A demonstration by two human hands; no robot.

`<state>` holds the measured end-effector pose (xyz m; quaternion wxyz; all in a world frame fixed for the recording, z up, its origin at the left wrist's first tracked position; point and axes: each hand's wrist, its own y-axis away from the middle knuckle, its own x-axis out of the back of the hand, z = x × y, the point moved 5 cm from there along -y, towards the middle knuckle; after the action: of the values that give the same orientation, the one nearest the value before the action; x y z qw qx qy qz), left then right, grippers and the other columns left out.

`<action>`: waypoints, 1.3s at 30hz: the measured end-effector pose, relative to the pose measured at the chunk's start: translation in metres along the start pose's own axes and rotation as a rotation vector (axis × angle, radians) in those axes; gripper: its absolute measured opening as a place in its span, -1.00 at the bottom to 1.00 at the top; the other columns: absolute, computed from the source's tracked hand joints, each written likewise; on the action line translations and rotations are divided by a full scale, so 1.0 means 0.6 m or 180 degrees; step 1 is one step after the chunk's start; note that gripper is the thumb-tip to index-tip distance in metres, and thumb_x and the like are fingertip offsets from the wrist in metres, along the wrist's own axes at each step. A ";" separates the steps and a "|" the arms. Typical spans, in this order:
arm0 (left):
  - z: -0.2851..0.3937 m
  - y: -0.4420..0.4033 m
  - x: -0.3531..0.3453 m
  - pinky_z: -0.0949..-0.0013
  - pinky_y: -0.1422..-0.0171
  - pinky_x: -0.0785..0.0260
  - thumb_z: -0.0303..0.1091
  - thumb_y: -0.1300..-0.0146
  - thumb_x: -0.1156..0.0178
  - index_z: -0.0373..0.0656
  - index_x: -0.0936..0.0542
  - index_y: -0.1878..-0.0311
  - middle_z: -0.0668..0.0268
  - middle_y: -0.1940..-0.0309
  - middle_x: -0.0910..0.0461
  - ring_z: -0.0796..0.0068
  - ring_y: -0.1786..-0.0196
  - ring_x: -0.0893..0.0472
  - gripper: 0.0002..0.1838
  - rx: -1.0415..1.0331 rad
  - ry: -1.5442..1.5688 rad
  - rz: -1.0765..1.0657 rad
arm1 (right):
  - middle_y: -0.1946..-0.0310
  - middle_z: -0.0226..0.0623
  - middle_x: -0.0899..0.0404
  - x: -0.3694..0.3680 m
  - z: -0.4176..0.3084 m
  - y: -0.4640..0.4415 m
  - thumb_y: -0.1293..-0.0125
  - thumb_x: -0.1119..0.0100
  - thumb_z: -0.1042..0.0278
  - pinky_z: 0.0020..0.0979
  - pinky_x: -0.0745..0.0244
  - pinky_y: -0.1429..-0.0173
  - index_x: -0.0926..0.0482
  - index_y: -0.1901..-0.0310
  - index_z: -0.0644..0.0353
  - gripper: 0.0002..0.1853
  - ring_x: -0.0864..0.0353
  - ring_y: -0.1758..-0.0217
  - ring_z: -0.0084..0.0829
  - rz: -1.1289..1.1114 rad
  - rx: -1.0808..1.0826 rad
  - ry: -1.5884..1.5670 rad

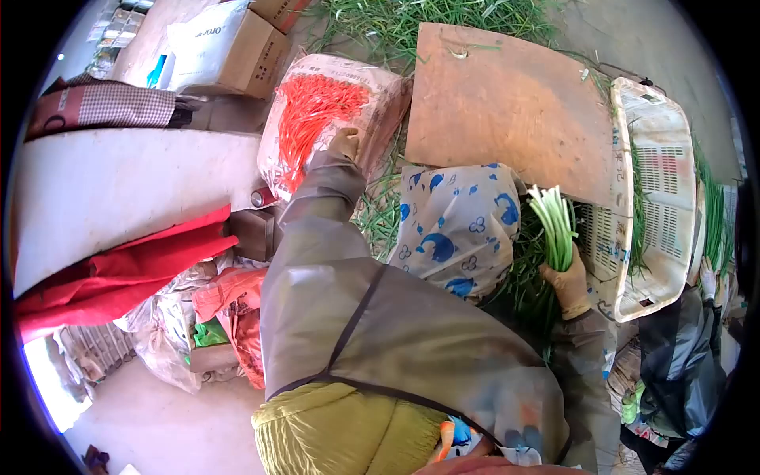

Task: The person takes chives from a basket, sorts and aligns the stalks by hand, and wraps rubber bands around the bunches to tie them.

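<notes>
My right hand, in a pale glove, is closed round a bunch of chives. Its whitish stem ends point up, while the lower leaves hang into shadow. My left hand, also gloved, is stretched out to a plastic-wrapped package beside a pile of orange-red ties. Its fingers look curled, and whatever may be between them is too small to make out. A cloth with blue whales lies between my two arms, beside the chives.
A wooden board lies ahead, with loose green leaves behind it. A white plastic crate stands at the right. Beyond it, another person's gloved hand is by more chives. Cardboard boxes sit at upper left.
</notes>
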<state>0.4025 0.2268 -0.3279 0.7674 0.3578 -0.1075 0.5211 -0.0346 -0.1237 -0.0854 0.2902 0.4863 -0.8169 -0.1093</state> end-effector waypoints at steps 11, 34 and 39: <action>0.093 -0.017 0.000 0.26 0.01 -0.34 -0.06 -0.20 -0.08 -0.01 -0.52 0.01 0.06 0.22 -0.57 0.22 0.12 -0.55 -0.64 -0.0108 -0.2141 0.0634 | 0.16 -0.21 -0.53 -0.029 -0.013 -0.057 0.10 -0.34 0.46 -0.44 -0.39 0.03 -0.29 -0.13 0.30 -0.32 -0.49 0.14 -0.40 -0.0339 -0.0387 0.0032; 0.664 0.151 -0.610 0.20 0.11 -0.42 -0.16 -0.10 -0.11 -0.11 -0.58 0.08 0.12 0.20 -0.60 0.21 0.23 -0.58 -0.65 -0.2078 -0.1340 -0.2626 | 0.26 -0.44 -0.49 0.059 0.034 -0.087 0.09 -0.38 0.51 -0.49 -0.41 0.10 -0.31 -0.15 0.26 -0.30 -0.45 0.22 -0.57 0.0617 -0.0240 -0.1116; 0.712 0.126 -0.547 0.16 0.05 -0.41 -0.13 -0.01 -0.21 -0.05 -0.58 0.06 0.06 0.17 -0.58 0.14 0.12 -0.57 -0.60 -0.3340 -0.2417 -0.0878 | 0.28 -0.46 -0.49 0.102 0.046 -0.112 0.06 -0.34 0.55 -0.51 -0.42 0.21 -0.37 -0.09 0.27 -0.40 -0.45 0.30 -0.59 0.0870 -0.0246 -0.1656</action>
<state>0.2824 -0.2779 -0.1635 0.8083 0.1058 -0.5634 0.1342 -0.0232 -0.2132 -0.1161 0.1013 0.3160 -0.9170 -0.2212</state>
